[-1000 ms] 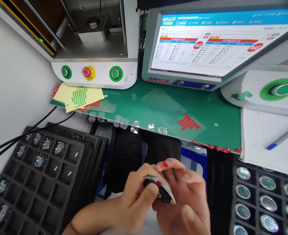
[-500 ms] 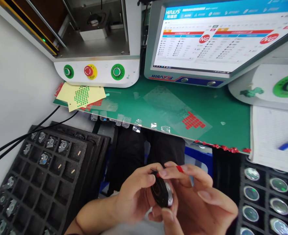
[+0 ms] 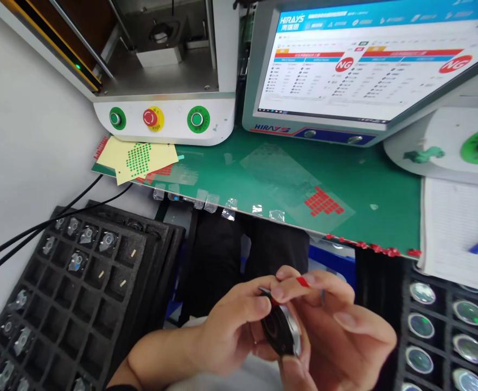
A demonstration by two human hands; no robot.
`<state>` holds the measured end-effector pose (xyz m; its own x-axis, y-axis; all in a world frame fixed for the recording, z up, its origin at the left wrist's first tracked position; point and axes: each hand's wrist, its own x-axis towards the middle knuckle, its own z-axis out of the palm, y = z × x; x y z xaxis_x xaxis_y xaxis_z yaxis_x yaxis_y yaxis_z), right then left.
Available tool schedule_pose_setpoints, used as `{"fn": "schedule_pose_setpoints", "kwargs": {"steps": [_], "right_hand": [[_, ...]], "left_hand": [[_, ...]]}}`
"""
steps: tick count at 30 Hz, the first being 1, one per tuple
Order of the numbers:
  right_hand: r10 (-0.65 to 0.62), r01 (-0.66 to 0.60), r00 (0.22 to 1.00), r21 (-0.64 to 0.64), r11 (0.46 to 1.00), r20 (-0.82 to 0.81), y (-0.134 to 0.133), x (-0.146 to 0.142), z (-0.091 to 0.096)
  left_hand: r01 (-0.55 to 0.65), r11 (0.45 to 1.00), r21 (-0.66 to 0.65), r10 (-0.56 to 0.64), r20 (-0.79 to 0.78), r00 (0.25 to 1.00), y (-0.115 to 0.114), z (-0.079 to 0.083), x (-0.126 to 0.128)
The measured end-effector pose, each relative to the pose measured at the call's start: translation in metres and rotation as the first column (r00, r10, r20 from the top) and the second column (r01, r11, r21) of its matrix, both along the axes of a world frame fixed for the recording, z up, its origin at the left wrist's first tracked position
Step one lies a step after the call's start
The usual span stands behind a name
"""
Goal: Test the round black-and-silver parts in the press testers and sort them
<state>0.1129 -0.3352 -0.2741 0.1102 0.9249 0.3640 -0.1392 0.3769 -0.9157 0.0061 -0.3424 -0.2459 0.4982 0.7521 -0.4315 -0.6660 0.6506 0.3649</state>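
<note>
Both my hands meet low in the middle, over my lap, below the bench edge. My left hand (image 3: 226, 331) is curled round a small round black part with a silver rim (image 3: 281, 331), thumb pressed on its top. My right hand (image 3: 336, 331) cups the same part from the right and below, fingers bent round it. A small red sticker (image 3: 303, 281) sits on my right index fingertip, just above the part. The part's far side is hidden by my fingers.
A black foam tray (image 3: 59, 293) with several metal parts lies at the left; another tray (image 3: 446, 331) of shiny round lenses at the right. The green bench mat (image 3: 287, 179) carries sticker sheets (image 3: 141, 157). Behind stand a machine with green and red buttons (image 3: 153, 118) and a monitor (image 3: 364, 60).
The round part has been turned in my hands from flat to nearly edge-on. The red sticker stays on my right fingertip. The view has drifted slightly left and down.
</note>
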Motion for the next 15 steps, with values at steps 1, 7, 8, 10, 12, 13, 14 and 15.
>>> {"fn": "schedule_pose_setpoints", "kwargs": {"steps": [1, 7, 8, 10, 12, 13, 14, 15], "right_hand": [[0.005, -0.005, 0.999, 0.020, 1.000, -0.042, 0.001, -0.002, 0.001], [-0.052, 0.059, 0.977, 0.029, 0.998, -0.206, 0.000, -0.018, 0.005], [-0.065, 0.071, 0.970, 0.021, 0.997, -0.234, 0.000, -0.021, 0.006], [-0.058, 0.063, 0.958, 0.009, 0.998, -0.280, 0.000, -0.025, 0.008], [-0.040, 0.050, 0.950, 0.023, 0.998, -0.309, -0.001, -0.029, 0.010], [-0.039, 0.051, 0.947, 0.028, 0.998, -0.320, -0.001, -0.030, 0.011], [-0.044, 0.058, 0.943, 0.032, 0.998, -0.329, -0.001, -0.031, 0.012], [-0.053, 0.067, 0.941, 0.030, 0.997, -0.335, -0.001, -0.033, 0.013]], "left_hand": [[-0.004, 1.000, -0.005, 0.004, 0.003, 1.000, 0.000, 0.000, 0.000], [-0.046, 0.999, -0.018, 0.046, 0.028, 0.999, -0.003, -0.003, 0.001], [-0.053, 0.998, -0.023, 0.054, 0.029, 0.998, -0.003, -0.003, 0.002], [-0.065, 0.997, -0.040, 0.066, 0.031, 0.997, -0.002, -0.002, 0.002], [-0.075, 0.996, -0.057, 0.077, 0.035, 0.996, -0.002, -0.001, 0.002], [-0.076, 0.995, -0.067, 0.079, 0.034, 0.996, -0.002, -0.001, 0.003], [-0.081, 0.994, -0.074, 0.083, 0.028, 0.996, -0.002, -0.001, 0.003], [-0.086, 0.993, -0.078, 0.088, 0.020, 0.996, -0.002, -0.001, 0.003]]}}
